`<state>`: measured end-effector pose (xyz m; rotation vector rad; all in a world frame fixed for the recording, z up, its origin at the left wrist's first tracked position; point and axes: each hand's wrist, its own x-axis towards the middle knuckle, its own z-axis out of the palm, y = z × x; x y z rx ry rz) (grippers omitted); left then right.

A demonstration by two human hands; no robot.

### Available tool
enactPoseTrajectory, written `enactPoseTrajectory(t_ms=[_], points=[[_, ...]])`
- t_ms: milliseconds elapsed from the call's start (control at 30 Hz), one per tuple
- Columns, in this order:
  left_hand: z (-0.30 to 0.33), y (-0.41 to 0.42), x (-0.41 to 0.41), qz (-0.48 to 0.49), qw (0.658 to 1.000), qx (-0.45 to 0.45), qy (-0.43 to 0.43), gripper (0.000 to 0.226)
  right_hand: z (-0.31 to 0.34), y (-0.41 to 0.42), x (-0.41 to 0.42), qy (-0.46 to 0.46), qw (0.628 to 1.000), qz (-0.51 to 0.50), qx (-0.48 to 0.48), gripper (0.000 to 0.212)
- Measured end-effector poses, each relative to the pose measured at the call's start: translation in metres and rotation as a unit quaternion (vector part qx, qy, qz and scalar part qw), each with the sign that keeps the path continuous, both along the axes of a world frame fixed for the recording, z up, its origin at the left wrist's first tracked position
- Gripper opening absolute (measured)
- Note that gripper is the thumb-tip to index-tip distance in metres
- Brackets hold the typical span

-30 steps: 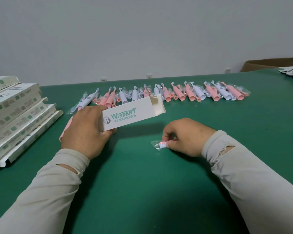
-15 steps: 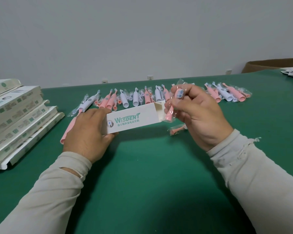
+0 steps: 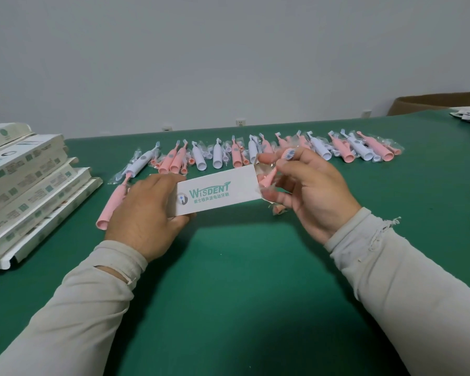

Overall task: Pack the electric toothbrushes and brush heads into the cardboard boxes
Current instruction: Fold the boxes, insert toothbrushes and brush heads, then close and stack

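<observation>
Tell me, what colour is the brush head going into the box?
Pink, with pale bristles; the brush head shows in the head view.

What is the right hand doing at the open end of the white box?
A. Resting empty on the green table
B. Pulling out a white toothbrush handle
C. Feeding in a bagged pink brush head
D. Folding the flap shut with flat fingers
C: the right hand pinches a pink brush head in clear wrap at the open end of the white box, which the left hand holds.

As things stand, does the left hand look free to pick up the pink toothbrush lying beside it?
Probably not yet. The left hand grips the white box, so it is occupied, though the pink toothbrush lies right beside it on the table with nothing over it.
</observation>
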<state>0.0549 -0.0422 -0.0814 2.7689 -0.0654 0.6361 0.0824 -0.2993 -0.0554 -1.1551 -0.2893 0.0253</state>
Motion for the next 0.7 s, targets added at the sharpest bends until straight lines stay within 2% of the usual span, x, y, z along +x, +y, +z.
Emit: enactPoseTrajectory(t_ms=[200, 333, 433, 500, 600, 700], points=[[0.0, -0.003, -0.001, -0.012, 1.0, -0.013, 0.012, 0.054, -0.001, -0.003, 0.004, 0.071, 0.991, 0.014, 0.112, 0.007], [0.001, -0.002, -0.002, -0.01, 1.0, -0.02, 0.011, 0.055, -0.003, -0.005, 0.007, 0.09, 0.988, 0.005, 0.124, 0.007], [0.0, -0.005, -0.002, -0.006, 1.0, -0.014, 0.01, 0.055, -0.006, -0.004, 0.01, 0.051, 0.996, -0.027, 0.068, 0.009], [0.001, -0.005, -0.002, -0.007, 1.0, -0.013, 0.011, 0.054, -0.009, -0.002, 0.01, -0.013, 0.997, -0.076, -0.005, 0.02], [0.002, -0.004, -0.001, -0.006, 1.0, -0.011, 0.006, 0.051, -0.014, 0.002, 0.009, -0.108, 0.969, -0.168, -0.144, 0.033], [0.003, -0.005, -0.002, 0.003, 1.0, -0.005, 0.008, 0.053, -0.016, 0.003, 0.006, -0.122, 0.953, -0.212, -0.176, 0.031]])
